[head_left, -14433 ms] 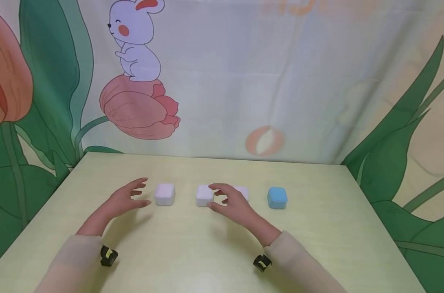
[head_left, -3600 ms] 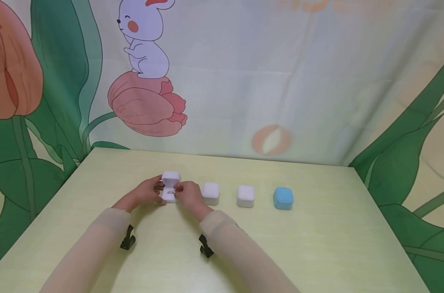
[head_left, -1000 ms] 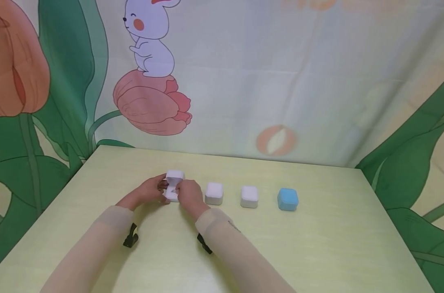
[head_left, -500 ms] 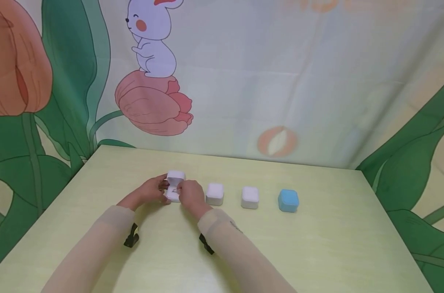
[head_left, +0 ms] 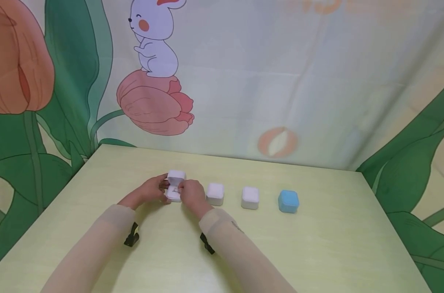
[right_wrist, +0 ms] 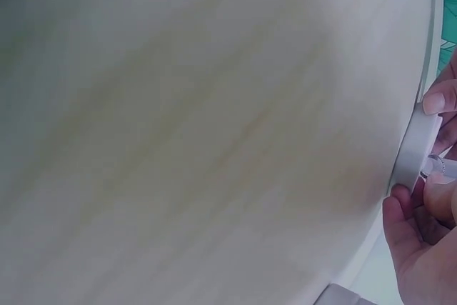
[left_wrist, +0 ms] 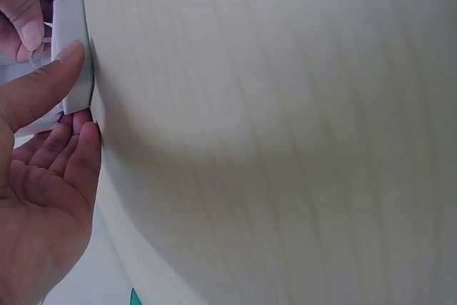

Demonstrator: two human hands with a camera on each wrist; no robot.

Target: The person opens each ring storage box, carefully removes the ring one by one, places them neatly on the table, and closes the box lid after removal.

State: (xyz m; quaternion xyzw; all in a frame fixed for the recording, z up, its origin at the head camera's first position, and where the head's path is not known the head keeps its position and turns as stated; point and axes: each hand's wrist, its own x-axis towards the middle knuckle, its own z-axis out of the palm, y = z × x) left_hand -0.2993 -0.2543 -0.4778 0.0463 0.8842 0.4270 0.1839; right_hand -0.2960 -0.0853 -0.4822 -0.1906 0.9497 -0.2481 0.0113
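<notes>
At the left end of a row of small boxes, a white ring box [head_left: 176,176] stands with its lid up on the table. My left hand [head_left: 152,190] holds its left side, thumb across the front in the left wrist view. From the right, my right hand [head_left: 193,196] reaches into the box with fingers curled. Its thumb and fingers pinch a silver, beaded-looking ring [left_wrist: 33,59] at the box's slot. The right wrist view shows the ring [right_wrist: 433,167] too, partly covered by fingers.
Right of the hands stand two closed pale boxes, one close beside my right hand [head_left: 215,194] and another pale box [head_left: 250,198] farther along, then a blue box [head_left: 289,201]. A printed curtain [head_left: 225,81] hangs behind the table's [head_left: 317,244] back edge.
Long before, both hands were apart and the left box was closed; later its lid is up, with both hands at it. Over the last second the hands barely move; the view shifts slightly.
</notes>
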